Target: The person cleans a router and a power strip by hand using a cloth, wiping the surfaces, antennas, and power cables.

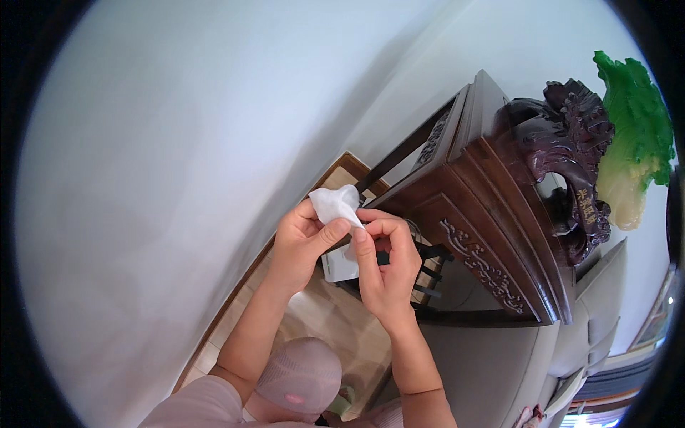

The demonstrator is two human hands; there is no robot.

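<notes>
A thin, crumpled white wipe [337,205] is held up between my two hands, in front of a dark wooden stand. My left hand [303,237] pinches it with thumb and fingers at its left and lower edge. On the other side, my right hand [389,264] grips a corner of it between thumb and forefinger, the other fingers curled in. The sheet's upper part bunches loosely above the fingertips.
Close on the right is the carved wooden stand [492,214], bearing a dark carved base [571,164] with a green and white cabbage ornament [635,143]. Below are a white box-like thing [339,265] and a grey sofa [485,364]. A white wall [164,178] rises on the left.
</notes>
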